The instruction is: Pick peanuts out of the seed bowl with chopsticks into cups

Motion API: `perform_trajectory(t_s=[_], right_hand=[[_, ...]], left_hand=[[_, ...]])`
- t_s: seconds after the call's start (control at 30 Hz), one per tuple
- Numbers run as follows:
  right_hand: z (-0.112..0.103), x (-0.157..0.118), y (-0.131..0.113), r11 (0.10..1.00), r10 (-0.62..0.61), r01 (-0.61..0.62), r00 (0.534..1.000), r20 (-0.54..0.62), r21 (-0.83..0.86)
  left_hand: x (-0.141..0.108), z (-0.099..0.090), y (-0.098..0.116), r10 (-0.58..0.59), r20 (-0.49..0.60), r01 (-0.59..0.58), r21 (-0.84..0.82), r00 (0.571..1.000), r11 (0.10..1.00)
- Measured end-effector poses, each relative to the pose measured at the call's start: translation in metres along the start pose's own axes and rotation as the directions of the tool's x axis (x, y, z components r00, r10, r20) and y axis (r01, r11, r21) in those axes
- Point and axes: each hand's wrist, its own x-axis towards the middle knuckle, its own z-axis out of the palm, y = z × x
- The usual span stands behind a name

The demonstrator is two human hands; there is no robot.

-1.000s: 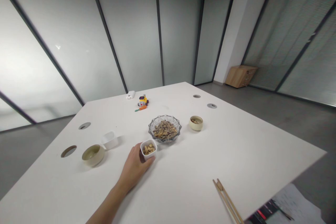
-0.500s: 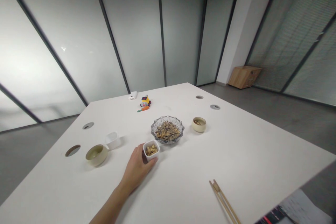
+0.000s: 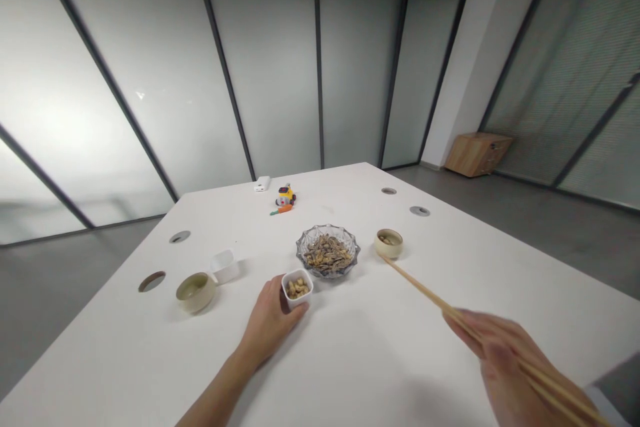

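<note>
My left hand (image 3: 274, 315) is wrapped around a small white square cup (image 3: 297, 287) that holds several peanuts (image 3: 297, 289). Just beyond it sits a scalloped glass bowl (image 3: 306, 235) filled with seeds in striped shells (image 3: 327, 253). My right hand (image 3: 505, 353), slightly blurred, grips a pair of wooden chopsticks (image 3: 425, 290). Their tips point at the near side of a small beige bowl (image 3: 389, 248) with a few pieces inside; whether they touch it I cannot tell.
To the left stand a beige bowl (image 3: 195, 293) and a white square cup (image 3: 225, 267) beside it. Farther back are a yellow toy vehicle (image 3: 285, 195), an orange toy carrot (image 3: 282, 210) and a white box-like device (image 3: 262, 183). Round holes (image 3: 152, 281) pierce the white table (image 3: 350, 360).
My right hand has come into view and holds the chopsticks, which lay on the table at the lower right before. The left hand stays on the cup; the view has shifted slightly.
</note>
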Motion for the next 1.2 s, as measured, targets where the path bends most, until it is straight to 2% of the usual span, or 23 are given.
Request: perform_trajectory(t_s=[0.03,0.07,0.1,0.17,0.2,0.27,0.37,0.43,0.6,0.87,0.93,1.0,1.1,1.17,1.2], right_hand=[[0.017,0.016,-0.003,0.966,0.129,-0.119,0.991,-0.029,0.231],[0.033,0.031,-0.006,0.883,0.262,-0.243,0.965,0.009,0.402],[0.050,0.044,-0.010,0.789,0.380,-0.340,0.925,0.029,0.512],[0.078,0.065,-0.017,0.581,0.545,-0.528,0.817,0.185,0.619],[0.089,0.073,-0.018,0.500,0.579,-0.586,0.774,0.257,0.638],[0.106,0.084,-0.019,0.389,0.592,-0.652,0.718,0.366,0.651],[0.121,0.092,-0.017,0.306,0.572,-0.692,0.683,0.455,0.654],[0.126,0.093,-0.014,0.282,0.552,-0.700,0.677,0.486,0.656],[0.124,0.086,-0.005,0.325,0.488,-0.683,0.714,0.503,0.654],[0.110,0.075,-0.005,0.365,0.371,-0.683,0.730,0.575,0.633],[0.110,0.074,-0.006,0.400,0.318,-0.668,0.744,0.588,0.628],[0.111,0.072,-0.006,0.469,0.256,-0.619,0.778,0.574,0.630],[0.111,0.068,-0.005,0.671,0.134,-0.429,0.872,0.470,0.605],[0.108,0.067,-0.004,0.871,-0.010,-0.165,0.936,0.351,0.463],[0.105,0.068,-0.004,0.943,-0.102,-0.001,0.951,0.291,0.333]], left_hand=[[0.000,0.000,0.001,-0.005,0.001,0.005,-0.004,1.000,1.000],[-0.001,0.000,0.002,-0.010,0.002,0.010,-0.007,1.000,1.000],[-0.001,0.000,0.003,-0.016,0.001,0.016,-0.009,1.000,1.000],[-0.002,0.000,0.005,-0.026,0.002,0.026,-0.016,1.000,1.000],[-0.002,0.000,0.006,-0.031,0.002,0.031,-0.021,1.000,0.999],[-0.002,0.001,0.006,-0.037,0.008,0.037,-0.037,0.999,0.999],[-0.003,0.002,0.007,-0.049,0.014,0.050,-0.067,0.999,0.996],[-0.003,0.003,0.008,-0.058,0.013,0.059,-0.074,0.998,0.996],[-0.004,0.004,0.009,-0.062,0.005,0.063,-0.056,0.998,0.996],[-0.007,0.000,0.013,-0.058,0.017,0.059,-0.042,0.998,0.997],[-0.007,-0.001,0.013,-0.054,0.016,0.055,-0.043,0.998,0.998],[-0.008,-0.001,0.013,-0.049,0.017,0.050,-0.046,0.999,0.998],[-0.007,0.000,0.011,-0.060,0.020,0.061,-0.031,0.998,0.998],[-0.007,0.000,0.011,-0.071,0.022,0.071,-0.015,0.997,0.997],[-0.007,0.000,0.011,-0.075,0.024,0.075,-0.010,0.997,0.997]])
